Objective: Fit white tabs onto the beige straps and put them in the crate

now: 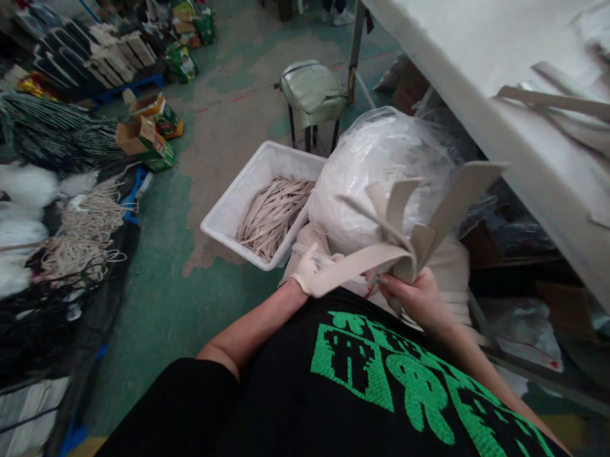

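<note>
My right hand (412, 295) is closed around the lower ends of several flat beige strips (394, 215), which fan up and outward. One wide strip curves left across the front of my body. My left hand (309, 268), in a pale glove, is beside that strip's end, its fingers curled at some clear plastic; what exactly it grips is blurred. Just beyond the hands sits a large clear plastic bag (373, 179) with whitish contents. Left of the bag, a white plastic bin (229, 204) contains a pile of narrow beige strips (277, 213).
A white-topped table (443, 37) with loose strips (561, 103) runs along my right. Behind the bin stands a padded stool (313, 88). Cord bundles (85, 229), white bags and opened cartons (146, 134) line the left floor. A person's feet (337, 17) show far off.
</note>
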{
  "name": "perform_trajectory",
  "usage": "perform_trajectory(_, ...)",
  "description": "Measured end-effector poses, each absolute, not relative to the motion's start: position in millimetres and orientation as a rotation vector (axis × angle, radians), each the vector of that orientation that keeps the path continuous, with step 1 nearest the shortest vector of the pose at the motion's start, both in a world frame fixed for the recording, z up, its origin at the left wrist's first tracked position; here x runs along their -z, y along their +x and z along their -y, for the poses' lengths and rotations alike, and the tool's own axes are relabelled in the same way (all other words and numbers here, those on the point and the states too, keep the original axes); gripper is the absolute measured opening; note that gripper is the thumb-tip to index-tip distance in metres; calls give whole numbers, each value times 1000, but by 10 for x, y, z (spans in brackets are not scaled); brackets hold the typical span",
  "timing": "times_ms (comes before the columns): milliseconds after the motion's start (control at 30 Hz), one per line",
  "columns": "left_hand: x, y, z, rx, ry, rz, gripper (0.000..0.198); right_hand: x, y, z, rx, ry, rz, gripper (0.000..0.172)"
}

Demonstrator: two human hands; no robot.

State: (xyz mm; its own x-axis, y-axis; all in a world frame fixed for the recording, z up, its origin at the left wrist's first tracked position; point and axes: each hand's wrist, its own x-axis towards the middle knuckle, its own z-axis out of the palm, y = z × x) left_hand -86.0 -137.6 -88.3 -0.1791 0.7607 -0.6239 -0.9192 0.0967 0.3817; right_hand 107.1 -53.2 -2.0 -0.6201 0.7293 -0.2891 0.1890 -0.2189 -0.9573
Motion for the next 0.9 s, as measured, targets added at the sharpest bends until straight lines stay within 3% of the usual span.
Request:
perform_trajectory(133,941,-1486,1342,-1747,-635,-959,42,-230,1497,481,-1928,-1013,1454,43)
perform_trajectory(367,653,-1722,1224,-1986,-480,-985,33,-253,1863,414,-1989,-1021,1242,45)
perform_trajectory(500,466,-1234,1187,-1785,-49,-1033,26,-132,1590,384,-1999,-1162,1170,49)
perform_trajectory(600,368,-855,1207,-1591,246,-1015,35,-113,1293,314,-2061,-1118,1136,55)
perform_trajectory(700,300,-598,1235,-1406,413,-991,42,-125,1078,231,-2078,-1036,1095,53)
perform_trajectory(833,282,-437,1243,-1273,489,-1030,37,-94,977,196,-2052,-1005,1098,39)
perform_trajectory(900,304,-403,1236,-1252,485,-1031,38,-70,974,212,-2078,-992,1106,43)
